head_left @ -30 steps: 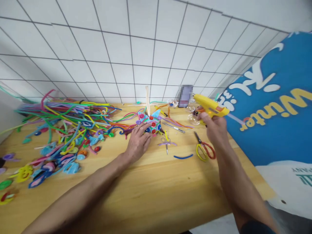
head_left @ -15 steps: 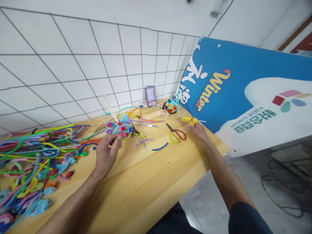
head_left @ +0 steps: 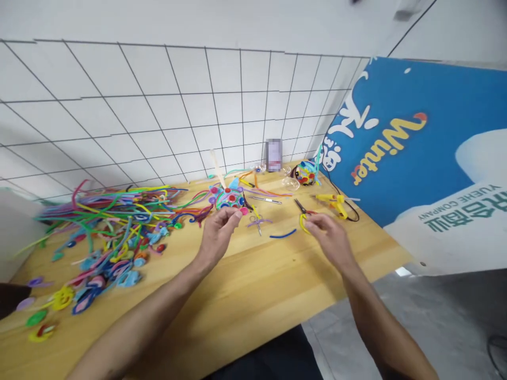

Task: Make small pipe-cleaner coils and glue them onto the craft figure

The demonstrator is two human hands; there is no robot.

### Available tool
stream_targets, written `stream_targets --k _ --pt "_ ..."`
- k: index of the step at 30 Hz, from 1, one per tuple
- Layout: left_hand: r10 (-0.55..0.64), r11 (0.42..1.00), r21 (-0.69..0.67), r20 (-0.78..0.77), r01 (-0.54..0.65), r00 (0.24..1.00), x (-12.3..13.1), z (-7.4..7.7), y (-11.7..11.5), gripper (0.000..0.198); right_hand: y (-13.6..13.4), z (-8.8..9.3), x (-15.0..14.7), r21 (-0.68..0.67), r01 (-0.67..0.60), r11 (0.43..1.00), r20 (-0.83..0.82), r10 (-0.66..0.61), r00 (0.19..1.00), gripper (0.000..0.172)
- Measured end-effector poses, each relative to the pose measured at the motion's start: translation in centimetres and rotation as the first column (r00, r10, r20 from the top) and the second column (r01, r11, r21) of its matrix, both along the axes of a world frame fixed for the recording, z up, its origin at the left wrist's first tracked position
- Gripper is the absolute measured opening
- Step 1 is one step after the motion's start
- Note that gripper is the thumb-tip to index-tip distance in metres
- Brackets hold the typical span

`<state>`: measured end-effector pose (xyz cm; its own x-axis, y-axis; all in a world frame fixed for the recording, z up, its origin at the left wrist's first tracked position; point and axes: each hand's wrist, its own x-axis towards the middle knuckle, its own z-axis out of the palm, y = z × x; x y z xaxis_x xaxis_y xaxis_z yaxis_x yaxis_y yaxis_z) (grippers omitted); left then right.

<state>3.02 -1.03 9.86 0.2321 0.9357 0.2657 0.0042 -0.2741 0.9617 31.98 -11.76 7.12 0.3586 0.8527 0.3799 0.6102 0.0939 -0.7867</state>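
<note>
My left hand (head_left: 220,232) is pinched closed around a small pink disc (head_left: 243,211), just in front of a colourful ball-shaped craft piece (head_left: 228,197) with blue fins and red and purple discs. My right hand (head_left: 328,235) has its fingers closed at the handles of the scissors (head_left: 303,216), which lie with their blades pointing to the back left. Behind that hand the yellow glue gun (head_left: 333,202) rests on the table. A short blue pipe cleaner (head_left: 282,234) lies between the hands.
Many coloured pipe cleaners (head_left: 119,206) and curled pieces spread over the left of the wooden table (head_left: 253,285). Toward the back are a phone (head_left: 273,155), a second decorated ball (head_left: 306,173), clear domes (head_left: 290,183) and a silver pen-like tool (head_left: 266,200). A blue banner (head_left: 428,158) stands at right.
My right hand has let go of the glue gun, which now lies on the table, and has moved to the scissors. The camera view has turned left.
</note>
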Motion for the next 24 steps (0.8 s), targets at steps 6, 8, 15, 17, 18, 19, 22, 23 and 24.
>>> stream_targets --k 6,8,15,17,18,19,22,23,24 --pt "-0.044 0.989 0.139 -0.077 0.054 0.996 0.7 0.7 -2.4 0.024 2.5 4.9 -9.6 0.026 -0.328 0.944 -0.052 0.328 0.943 0.014" --pt "-0.01 0.975 0.221 -0.11 0.034 0.994 0.5 1.1 -2.8 0.022 3.1 5.4 -10.5 0.02 -0.366 0.931 -0.071 0.366 0.928 0.015" --pt "0.016 0.918 0.39 -0.196 0.064 0.98 -1.2 1.5 -3.1 0.018 3.9 5.0 -11.7 0.071 -0.42 0.905 -0.065 0.424 0.903 0.013" --pt "-0.002 0.904 0.416 -0.226 0.098 0.974 -1.5 1.5 -3.1 0.017 3.8 5.0 -11.8 0.077 -0.426 0.901 -0.048 0.43 0.901 0.012" --pt "-0.01 0.897 0.428 -0.235 0.113 0.972 -1.6 1.6 -3.1 0.017 3.8 5.1 -11.8 0.08 -0.428 0.9 -0.035 0.432 0.901 0.012" --pt "-0.018 0.89 0.439 -0.24 0.125 0.97 -1.7 1.6 -3.1 0.016 3.7 5.3 -11.8 0.083 -0.428 0.9 -0.021 0.431 0.902 0.012" --pt "-0.042 0.88 0.449 -0.253 0.156 0.967 -1.8 1.8 -3.0 0.015 3.5 5.8 -11.7 0.091 -0.43 0.898 0.026 0.43 0.903 0.011" --pt "-0.049 0.882 0.441 -0.258 0.163 0.965 -1.8 1.9 -3.0 0.015 3.4 6.0 -11.6 0.09 -0.436 0.896 0.034 0.434 0.9 0.011" --pt "-0.056 0.888 0.428 -0.263 0.168 0.963 -1.8 2.0 -3.0 0.016 3.4 6.1 -11.5 0.085 -0.445 0.892 0.034 0.443 0.896 0.011"
